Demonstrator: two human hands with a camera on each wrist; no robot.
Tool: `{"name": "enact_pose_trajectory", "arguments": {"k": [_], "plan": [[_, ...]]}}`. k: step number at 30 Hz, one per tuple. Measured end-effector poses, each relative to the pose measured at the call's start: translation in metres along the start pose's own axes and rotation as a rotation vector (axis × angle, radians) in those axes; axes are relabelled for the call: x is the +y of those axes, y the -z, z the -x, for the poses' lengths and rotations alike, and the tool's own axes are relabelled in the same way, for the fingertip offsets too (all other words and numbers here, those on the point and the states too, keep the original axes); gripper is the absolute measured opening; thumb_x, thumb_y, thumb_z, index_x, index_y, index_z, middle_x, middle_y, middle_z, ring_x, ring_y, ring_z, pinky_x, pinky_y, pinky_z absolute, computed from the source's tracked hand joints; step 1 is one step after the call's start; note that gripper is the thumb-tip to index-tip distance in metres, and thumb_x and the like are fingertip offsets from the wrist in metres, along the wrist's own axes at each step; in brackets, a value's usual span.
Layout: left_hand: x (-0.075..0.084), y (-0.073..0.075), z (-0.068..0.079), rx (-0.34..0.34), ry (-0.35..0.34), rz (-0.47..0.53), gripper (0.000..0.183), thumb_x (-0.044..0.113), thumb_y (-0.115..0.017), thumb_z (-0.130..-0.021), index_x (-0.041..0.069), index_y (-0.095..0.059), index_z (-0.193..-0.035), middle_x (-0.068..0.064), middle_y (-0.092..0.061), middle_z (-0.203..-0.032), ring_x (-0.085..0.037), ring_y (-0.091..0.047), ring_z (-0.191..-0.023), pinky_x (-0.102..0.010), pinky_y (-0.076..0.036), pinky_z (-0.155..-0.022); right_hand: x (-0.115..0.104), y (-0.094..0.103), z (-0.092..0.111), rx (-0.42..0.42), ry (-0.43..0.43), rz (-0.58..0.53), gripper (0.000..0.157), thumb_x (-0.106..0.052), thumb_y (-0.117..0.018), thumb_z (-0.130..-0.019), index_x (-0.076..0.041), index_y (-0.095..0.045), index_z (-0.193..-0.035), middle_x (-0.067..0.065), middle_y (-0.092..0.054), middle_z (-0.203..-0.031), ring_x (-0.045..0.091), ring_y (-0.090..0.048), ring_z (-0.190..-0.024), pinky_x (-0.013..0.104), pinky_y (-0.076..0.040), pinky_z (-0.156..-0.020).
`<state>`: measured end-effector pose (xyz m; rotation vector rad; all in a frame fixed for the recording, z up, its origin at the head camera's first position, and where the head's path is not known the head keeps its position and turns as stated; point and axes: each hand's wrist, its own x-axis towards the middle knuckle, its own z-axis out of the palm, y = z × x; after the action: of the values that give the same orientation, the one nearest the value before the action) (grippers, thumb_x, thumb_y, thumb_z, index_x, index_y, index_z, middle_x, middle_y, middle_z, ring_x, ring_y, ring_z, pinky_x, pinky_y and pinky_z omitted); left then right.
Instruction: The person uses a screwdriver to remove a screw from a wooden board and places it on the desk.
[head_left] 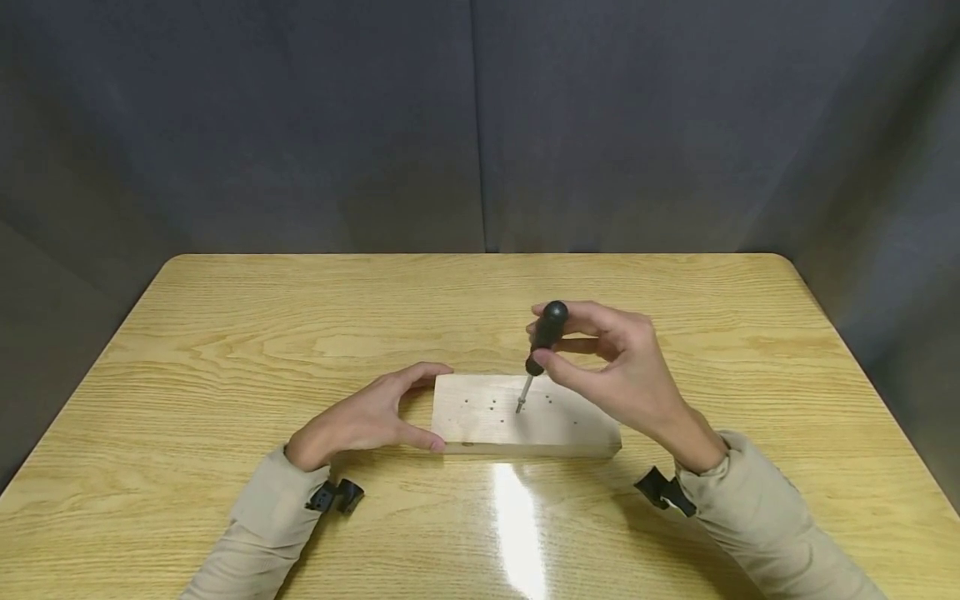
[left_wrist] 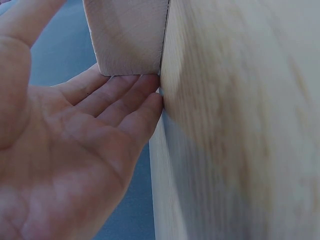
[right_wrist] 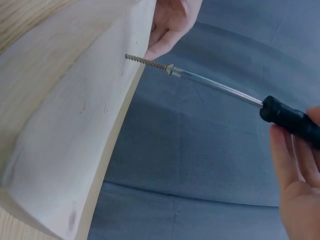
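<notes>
Nearest, two beige sleeves (head_left: 765,521), each with a black wrist mount (head_left: 663,490) at the cuff. Up to the left hand (head_left: 363,419): thumb on the near side, fingers on the far, gripping the left end of the pale wooden block (head_left: 480,431), which lies flat on the wood-grain table (head_left: 285,325). And the right hand (head_left: 630,367) pinches the black-handled screwdriver (head_left: 553,322), tilted, tip on a threaded screw (right_wrist: 150,63) whose point meets the block's dotted top! Beyond, a dark grey curtain (head_left: 300,125).
</notes>
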<state>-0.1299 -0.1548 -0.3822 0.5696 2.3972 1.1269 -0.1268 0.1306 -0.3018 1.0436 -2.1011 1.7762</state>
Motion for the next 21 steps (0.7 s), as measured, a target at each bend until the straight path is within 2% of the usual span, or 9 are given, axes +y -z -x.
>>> {"name": "enact_pose_trajectory", "arguments": {"k": [4,9,13,21], "plan": [[-0.0002,0.0,0.0002,0.0,0.005,-0.001,0.089,0.048,-0.079,-0.063,0.031,-0.034,-0.137,0.004,-0.037,-0.143,-0.019,-0.032,-0.134,-0.045,-0.028,-0.11,-0.0006,-0.0011,-0.0007,-0.017,-0.008,0.027,0.035,0.014,-0.065,-0.074,0.005,-0.061,-0.108,0.02,-0.066,-0.098,0.012,-0.066,-0.086,0.031,-0.055,-0.075],[-0.0001,0.0001,0.0,-0.001,0.009,-0.001,0.088,0.048,-0.079,-0.063,0.031,-0.034,-0.137,0.004,-0.036,-0.143,-0.019,-0.031,-0.135,-0.045,-0.027,-0.11,0.0002,-0.0025,-0.0018,0.003,0.001,0.063,0.03,0.008,-0.071,-0.072,0.001,-0.064,-0.101,0.011,-0.064,-0.096,0.014,-0.064,-0.083,0.03,-0.055,-0.075],[-0.0001,0.0004,0.0001,-0.001,0.007,-0.006,0.089,0.048,-0.079,-0.063,0.031,-0.034,-0.137,0.003,-0.036,-0.144,-0.02,-0.031,-0.135,-0.046,-0.026,-0.111,0.0008,-0.0013,-0.0018,0.012,0.007,0.084,0.033,0.006,-0.072,-0.071,-0.001,-0.065,-0.103,0.006,-0.062,-0.092,0.013,-0.063,-0.079,0.028,-0.055,-0.072],[0.0001,0.0005,0.0001,0.007,0.013,-0.013,0.09,0.049,-0.079,-0.062,0.031,-0.034,-0.138,0.004,-0.037,-0.143,-0.018,-0.032,-0.135,-0.045,-0.026,-0.111,0.0023,-0.0001,-0.0009,0.02,0.029,0.046,0.035,0.01,-0.072,-0.07,0.001,-0.063,-0.102,0.009,-0.066,-0.093,0.012,-0.065,-0.077,0.029,-0.056,-0.069]]}}
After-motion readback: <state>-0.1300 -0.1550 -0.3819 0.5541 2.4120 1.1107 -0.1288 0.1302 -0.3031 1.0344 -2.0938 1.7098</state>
